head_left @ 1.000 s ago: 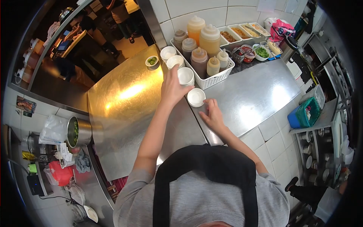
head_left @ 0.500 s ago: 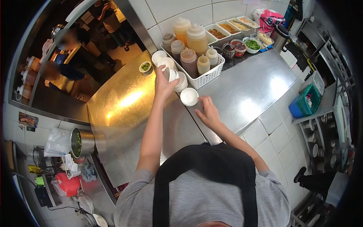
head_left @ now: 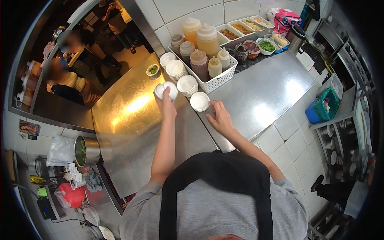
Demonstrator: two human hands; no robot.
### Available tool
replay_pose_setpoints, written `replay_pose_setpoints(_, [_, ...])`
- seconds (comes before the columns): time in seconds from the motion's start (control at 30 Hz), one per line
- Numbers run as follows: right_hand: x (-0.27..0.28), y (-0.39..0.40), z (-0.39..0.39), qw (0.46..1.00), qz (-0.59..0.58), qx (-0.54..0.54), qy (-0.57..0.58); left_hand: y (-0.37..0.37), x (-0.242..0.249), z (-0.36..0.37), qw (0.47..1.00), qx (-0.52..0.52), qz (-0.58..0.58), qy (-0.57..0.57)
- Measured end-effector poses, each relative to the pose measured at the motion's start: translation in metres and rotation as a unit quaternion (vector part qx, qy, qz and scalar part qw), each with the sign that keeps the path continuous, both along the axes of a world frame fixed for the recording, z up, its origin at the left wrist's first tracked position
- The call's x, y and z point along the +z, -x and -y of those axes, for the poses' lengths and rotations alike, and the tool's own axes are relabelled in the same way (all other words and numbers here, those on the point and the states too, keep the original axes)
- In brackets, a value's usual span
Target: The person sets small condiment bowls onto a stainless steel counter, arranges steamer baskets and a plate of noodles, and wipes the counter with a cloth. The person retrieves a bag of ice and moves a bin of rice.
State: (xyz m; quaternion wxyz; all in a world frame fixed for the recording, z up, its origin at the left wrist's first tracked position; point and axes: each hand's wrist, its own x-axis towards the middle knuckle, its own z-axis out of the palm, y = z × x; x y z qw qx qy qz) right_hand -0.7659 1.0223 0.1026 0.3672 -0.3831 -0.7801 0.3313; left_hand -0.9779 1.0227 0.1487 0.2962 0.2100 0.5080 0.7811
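My left hand [head_left: 165, 106] is closed around a few small white bowls [head_left: 171, 91], raised over the metal counter [head_left: 148, 120]. They are slightly blurred, so how many are there is hard to tell. Just beyond stand stacks of similar white bowls [head_left: 187, 84] beside a white basket [head_left: 218, 83] of squeeze bottles. My right hand [head_left: 221, 119] rests on the counter, thumb apart from the fingers, its fingertips at the edge of the nearest bowl stack [head_left: 199, 101]. A small bowl of green limes [head_left: 153, 70] sits left of the stacks.
White trays of toppings [head_left: 242, 29] and a bowl of chopped greens [head_left: 267, 46] line the wall at the back right. A steel pot [head_left: 90, 151] stands at the left. People [head_left: 74, 82] are beyond the serving opening. A blue bin [head_left: 316, 112] is at the right.
My left hand has moved away from the stacks, down and to the left, carrying the white bowls. The stacks behind are now uncovered. My right hand stays in place.
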Motion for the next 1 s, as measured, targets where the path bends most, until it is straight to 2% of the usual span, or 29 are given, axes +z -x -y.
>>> replay_pose_setpoints(0.03, [0.005, 0.0, 0.001, 0.999, 0.01, 0.003, -0.035, -0.001, -0.001, 0.012, 0.994, -0.006, 0.108, -0.018])
replay_pose_setpoints(0.07, [0.008, 0.0, 0.001, 0.997, 0.02, 0.007, -0.07, -0.005, -0.004, 0.021, 0.994, -0.006, 0.108, -0.018])
replay_pose_setpoints(0.13, [0.005, 0.001, 0.001, 0.995, 0.042, 0.018, -0.084, -0.019, -0.009, 0.036, 0.996, -0.064, -0.008, 0.059])
replay_pose_setpoints(0.17, [0.002, 0.002, 0.0, 0.993, 0.064, 0.03, -0.099, -0.028, -0.012, 0.041, 0.98, -0.086, -0.166, 0.065])
replay_pose_setpoints(0.2, [-0.002, 0.003, 0.0, 0.992, 0.065, 0.035, -0.099, -0.039, -0.011, 0.043, 0.939, -0.104, -0.32, 0.071])
replay_pose_setpoints(0.27, [-0.009, 0.003, -0.002, 0.993, 0.051, 0.021, -0.101, -0.056, -0.007, 0.037, 0.829, -0.083, -0.549, 0.066])
replay_pose_setpoints(0.37, [-0.011, 0.001, 0.001, 0.995, 0.031, 0.001, -0.096, -0.069, -0.023, 0.022, 0.805, -0.102, -0.58, 0.077])
replay_pose_setpoints(0.4, [-0.013, 0.0, 0.002, 0.995, 0.031, 0.005, -0.098, -0.071, -0.022, 0.022, 0.806, -0.098, -0.579, 0.077])
replay_pose_setpoints(0.53, [-0.009, -0.005, 0.01, 0.998, -0.052, -0.017, 0.024, -0.072, -0.02, 0.029, 0.807, -0.097, -0.577, 0.085])
replay_pose_setpoints(0.6, [-0.004, -0.006, 0.01, 0.994, -0.089, -0.012, 0.061, -0.07, -0.026, 0.035, 0.835, -0.058, -0.545, 0.045])
replay_pose_setpoints(0.63, [-0.003, -0.007, 0.009, 0.998, -0.059, 0.001, 0.012, -0.067, -0.035, 0.036, 0.834, -0.056, -0.548, 0.044])
replay_pose_setpoints(0.67, [-0.003, -0.007, 0.008, 0.999, -0.029, 0.015, -0.036, -0.065, -0.047, 0.038, 0.873, -0.085, -0.475, 0.071])
replay_pose_setpoints(0.7, [-0.001, -0.005, 0.006, 0.999, -0.032, 0.016, -0.036, -0.063, -0.048, 0.039, 0.905, -0.113, -0.397, 0.099])
replay_pose_setpoints(0.8, [0.0, -0.001, 0.007, 0.998, -0.023, 0.033, -0.039, -0.052, -0.051, 0.033, 0.895, -0.116, -0.424, 0.081])
replay_pose_setpoints(0.87, [-0.001, 0.004, 0.006, 0.999, -0.038, -0.009, -0.035, -0.041, -0.051, 0.034, 0.897, -0.105, -0.424, 0.065])
replay_pose_setpoints(0.9, [0.0, 0.003, 0.007, 0.998, -0.039, -0.008, -0.038, -0.034, -0.047, 0.034, 0.914, -0.084, -0.39, 0.073])
replay_pose_setpoints(0.93, [-0.001, 0.0, 0.011, 1.0, -0.004, -0.008, 0.016, -0.029, -0.043, 0.034, 0.929, -0.065, -0.355, 0.081])
replay_pose_setpoints(0.97, [-0.002, -0.002, 0.014, 0.997, 0.031, -0.008, 0.072, -0.025, -0.041, 0.032, 0.963, -0.096, -0.241, 0.069])
replay_pose_setpoints(1.0, [-0.002, -0.002, 0.013, 0.997, 0.031, -0.008, 0.072, -0.019, -0.037, 0.029, 0.963, -0.097, -0.241, 0.07])
